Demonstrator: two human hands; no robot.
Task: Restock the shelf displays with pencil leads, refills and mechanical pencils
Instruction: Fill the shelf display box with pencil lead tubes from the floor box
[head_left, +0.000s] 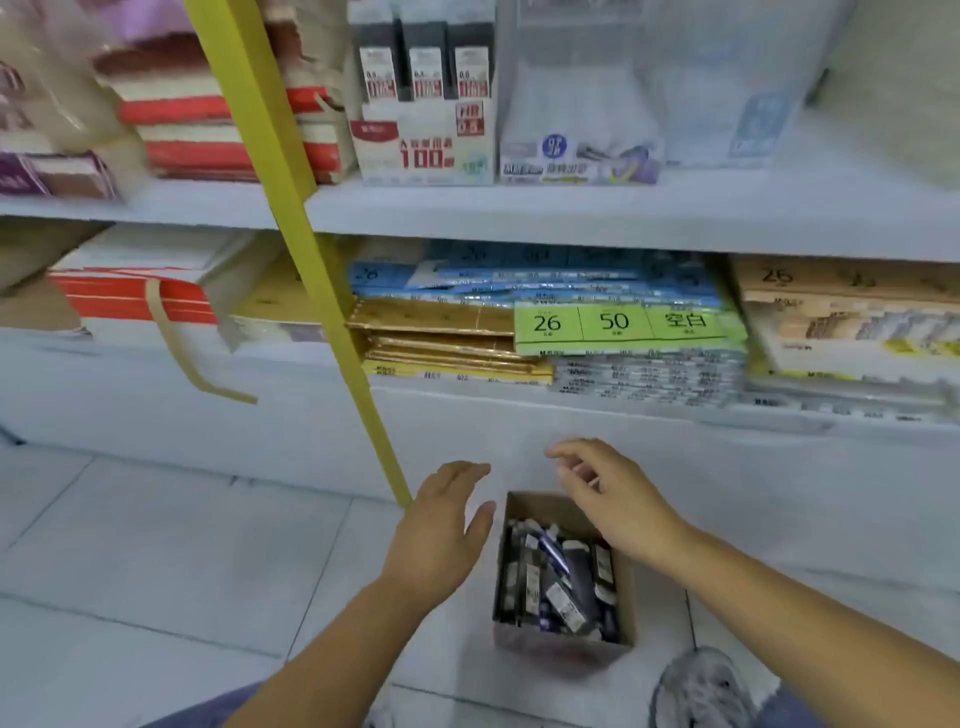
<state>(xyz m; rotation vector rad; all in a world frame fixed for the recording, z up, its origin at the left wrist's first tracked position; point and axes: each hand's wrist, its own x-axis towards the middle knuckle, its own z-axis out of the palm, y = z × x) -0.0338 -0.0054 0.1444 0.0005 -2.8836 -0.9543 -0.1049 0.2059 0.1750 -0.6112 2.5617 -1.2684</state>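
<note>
A small cardboard box (626, 597) stands on the floor, filled with several dark packs of pencil leads and refills (558, 582). My left hand (441, 525) hovers just left of the box, fingers straight, holding nothing. My right hand (608, 493) reaches over the box's far rim with loosely curled fingers and holds nothing. On the upper shelf stands a white display box (423, 150) with three dark refill packs (426, 62) upright in it.
A yellow upright post (311, 249) slants down to the floor beside my left hand. Stacked blue, gold and green card packs (618, 322) fill the lower shelf. Red-and-white stacks (182, 124) sit at the left. My shoe (701, 686) rests right of the box.
</note>
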